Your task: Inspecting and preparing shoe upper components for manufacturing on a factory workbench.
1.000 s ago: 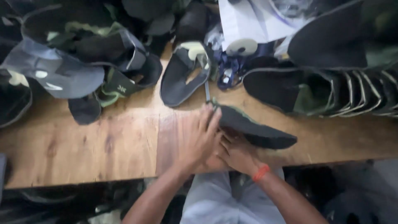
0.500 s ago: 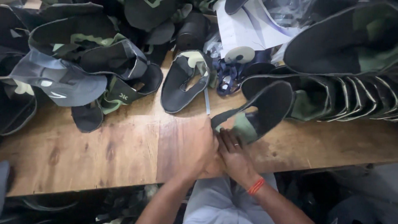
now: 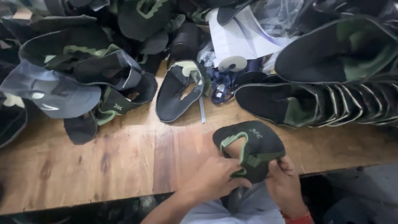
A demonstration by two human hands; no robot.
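Left hand (image 3: 217,180) grip: fingers curled and pinching the near edge of a black shoe upper (image 3: 251,147), by its pale green trim. Right hand (image 3: 284,182) grip: thumb and fingers pressed on the upper's right near edge, close to a green strap; fingertips partly hidden, so exact contact is probably on the fabric fold. The upper sits at the near edge of the wooden bench (image 3: 103,166), held slightly raised over it.

Handling guess: light, soft, floppy textile; bends and folds under the fingers, not fragile, not slippery, matte surface. Best taken by the bound green edge or the strap, where it is stiffer.

Beyond the upper, further onto the bench: a flat-lying black upper with cream collar (image 3: 180,91), a blue ribbon bundle (image 3: 222,83) right of that, and a white tape roll (image 3: 232,63). Right of the held upper, a nested row of black-and-green uppers (image 3: 331,103). Left of it, a heap of grey and black pieces (image 3: 62,83). Bench is worn plywood, grain visible.
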